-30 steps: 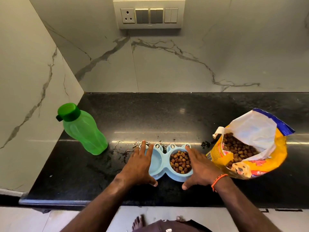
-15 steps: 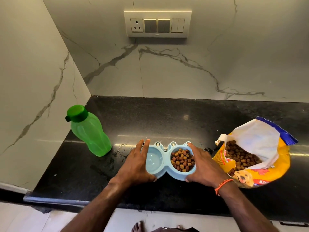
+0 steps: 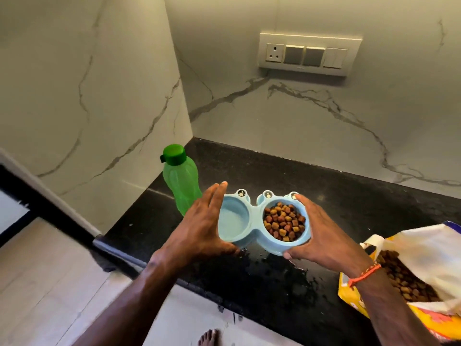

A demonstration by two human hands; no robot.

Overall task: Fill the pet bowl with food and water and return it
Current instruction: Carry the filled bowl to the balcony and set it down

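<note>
Both hands clasp the blue double pet bowl [image 3: 257, 221] above the wet black tabletop [image 3: 349, 203]: the left hand [image 3: 199, 228] on its water side at nine o'clock, the right hand [image 3: 321, 236] on its kibble side at three o'clock. A green bottle [image 3: 180, 178] stands at ten o'clock of the bowl, an open food bag [image 3: 411, 270] at four o'clock.

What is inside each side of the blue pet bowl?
The blue pet bowl holds brown kibble in its right well. The left well looks pale; water cannot be confirmed. Both hands cover its outer edges.

Light-blue bowl [image 3: 252, 221], green bottle [image 3: 180, 179], black counter [image 3: 336, 203].
</note>
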